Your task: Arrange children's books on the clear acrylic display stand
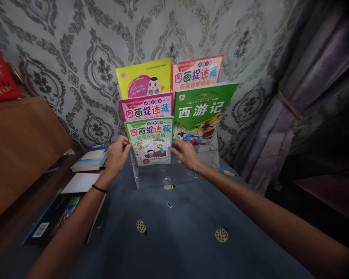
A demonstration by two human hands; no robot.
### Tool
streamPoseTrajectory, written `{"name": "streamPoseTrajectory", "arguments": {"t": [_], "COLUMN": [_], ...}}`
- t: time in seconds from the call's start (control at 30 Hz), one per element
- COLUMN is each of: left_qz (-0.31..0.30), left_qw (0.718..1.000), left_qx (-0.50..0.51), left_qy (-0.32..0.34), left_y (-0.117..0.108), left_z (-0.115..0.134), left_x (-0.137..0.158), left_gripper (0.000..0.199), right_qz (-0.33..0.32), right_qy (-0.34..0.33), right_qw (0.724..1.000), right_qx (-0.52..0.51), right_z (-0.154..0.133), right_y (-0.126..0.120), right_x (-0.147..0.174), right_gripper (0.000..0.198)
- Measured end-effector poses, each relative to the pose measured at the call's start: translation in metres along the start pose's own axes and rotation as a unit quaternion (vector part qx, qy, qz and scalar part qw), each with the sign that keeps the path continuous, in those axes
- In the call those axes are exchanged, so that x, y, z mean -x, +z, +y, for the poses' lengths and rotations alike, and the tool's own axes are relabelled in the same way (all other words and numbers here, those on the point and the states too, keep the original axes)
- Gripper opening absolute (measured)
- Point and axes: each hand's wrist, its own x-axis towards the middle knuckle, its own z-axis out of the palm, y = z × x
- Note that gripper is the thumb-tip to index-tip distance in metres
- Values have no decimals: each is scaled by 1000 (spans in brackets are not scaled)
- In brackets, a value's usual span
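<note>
A light green picture book (151,141) stands nearly upright at the front left of a clear stepped book rack (151,176). My left hand (118,153) pinches its left edge, and my right hand (185,153) grips its right edge. Directly behind it rises a pink book (147,107), with a yellow book (143,77) behind that. To the right, a green book (205,112) with large white characters leans in the rack, partly covering a pale red book (197,71).
On the left lie a stack of books (90,159), a white book (80,183) and a dark book (58,217). A wooden box (26,143) with a red basket (1,73) stands beyond. Patterned wallpaper backs the rack; a tied curtain (275,147) hangs at right.
</note>
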Motion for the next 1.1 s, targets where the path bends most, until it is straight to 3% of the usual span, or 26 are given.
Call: {"name": "streamPoseTrajectory", "arguments": {"t": [0.47, 0.87, 1.1], "left_qz": [-6, -6, -22], "left_qw": [1000, 999, 999], "left_qx": [-23, 33, 17], "left_qy": [-14, -27, -32], "left_y": [5, 7, 5], "left_z": [-1, -4, -5], "left_x": [-2, 0, 6], "left_gripper": [12, 12, 10], "right_qz": [6, -34, 11], "right_qy": [-1, 20, 16], "right_qw": [999, 993, 993], "right_qx": [32, -112, -112], "right_z": [3, 6, 5], "right_y": [-1, -3, -1], "right_x": [7, 2, 4], "right_gripper": [24, 32, 23]}}
